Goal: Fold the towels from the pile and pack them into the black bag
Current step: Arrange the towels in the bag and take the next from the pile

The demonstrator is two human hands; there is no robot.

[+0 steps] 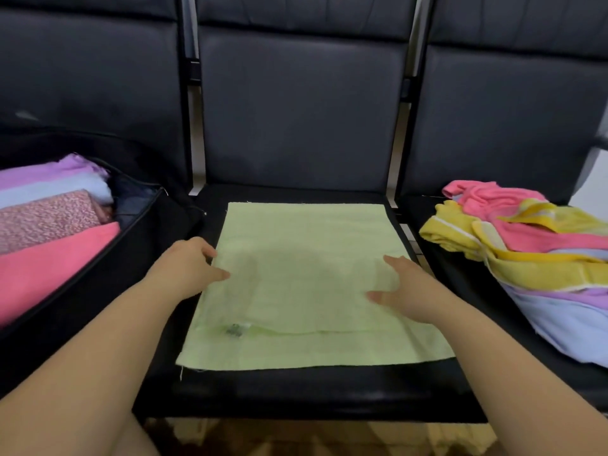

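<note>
**A:** Which step was I on?

**B:** Mid-fold. A pale green terry towel (pixel 302 284) lay flat on the middle black padded seat (pixel 296 393). My left hand (pixel 190 268) rested open on its left edge and my right hand (pixel 404 291) lay flat, fingers spread, gripping nothing.

**A:** And next?

**B:** Probably another fold, then left into the open black fabric bag (pixel 108 255). The unfolded pile of pink, yellow and lilac towels (pixel 533 258) waited on the right.
</note>
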